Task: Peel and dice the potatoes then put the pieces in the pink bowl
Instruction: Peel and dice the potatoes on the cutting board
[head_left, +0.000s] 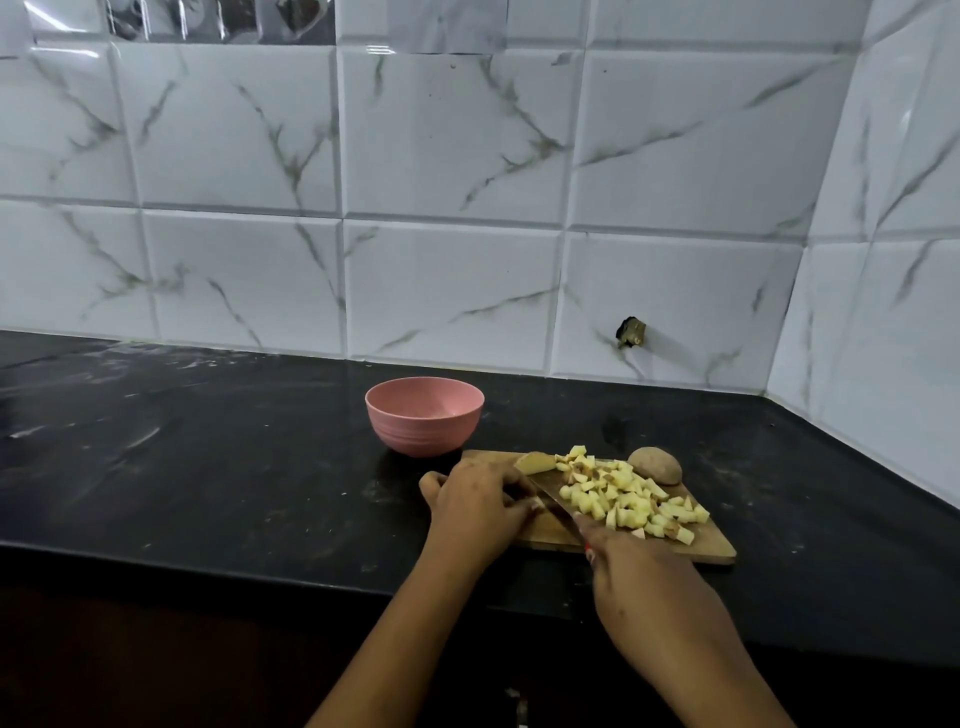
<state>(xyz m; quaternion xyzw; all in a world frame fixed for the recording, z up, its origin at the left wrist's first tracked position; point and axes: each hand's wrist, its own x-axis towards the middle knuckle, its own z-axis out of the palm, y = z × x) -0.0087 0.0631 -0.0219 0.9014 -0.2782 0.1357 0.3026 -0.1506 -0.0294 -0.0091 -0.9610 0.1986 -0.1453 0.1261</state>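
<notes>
Potato dice (623, 499) lay heaped on the cutting board (711, 545), with the pink bowl (423, 415) empty just behind it. Dicing was underway: the left hand (478, 504) curled over a small piece (537, 502), and the right hand (639, 566) clenched the knife (550, 500). The next cut probably needed care beside those fingertips.

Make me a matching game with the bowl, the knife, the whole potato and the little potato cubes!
Things:
1 pink bowl
2 knife
3 whole potato
4 diced potato

States:
A piled on the cutting board
B looks empty, on the black counter
C unpeeled, at the board's far right corner
D gripped by the right hand

Pairs: 1-B, 2-D, 3-C, 4-A
</notes>
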